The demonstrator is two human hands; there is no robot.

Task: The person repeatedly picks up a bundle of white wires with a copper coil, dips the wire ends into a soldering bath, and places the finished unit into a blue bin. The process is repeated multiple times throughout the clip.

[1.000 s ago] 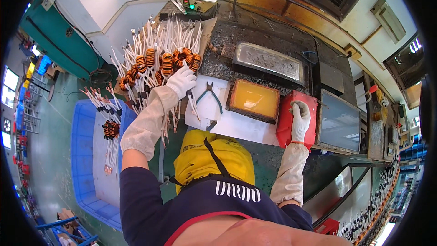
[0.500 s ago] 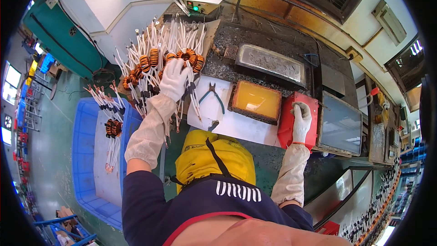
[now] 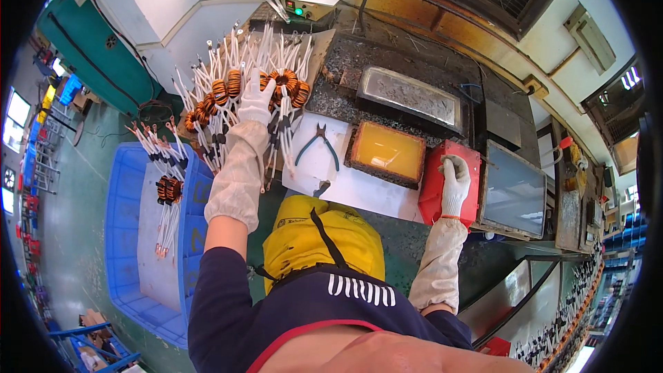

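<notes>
My left hand [image 3: 256, 102], in a white glove, lies over a pile of copper-wound toroidal coils [image 3: 284, 83] with white leads. Its fingers are apart and stretched toward the coils; no coil shows clearly in its grip. My right hand [image 3: 454, 183], gloved too, rests on top of a red box [image 3: 429, 190] with its fingers curled in. Whatever those fingers may hold is hidden. Between the hands, cutting pliers [image 3: 320, 145] with teal handles lie spread on white paper [image 3: 298, 178]. Right of them stands a dark-rimmed tray of amber liquid [image 3: 388, 152].
Behind the amber tray sits a long metal-filled pot [image 3: 414, 97]. A control box [image 3: 311, 1] with a green light stands at the back. On the left, a blue bin [image 3: 124, 235] holds more coils [image 3: 169, 191]. A grey-topped panel [image 3: 514, 186] lies right of the red box.
My left hand has shifted a little left over the coils, and its fingers have spread, uncovering the round coil on the right. My right hand stays on the red box.
</notes>
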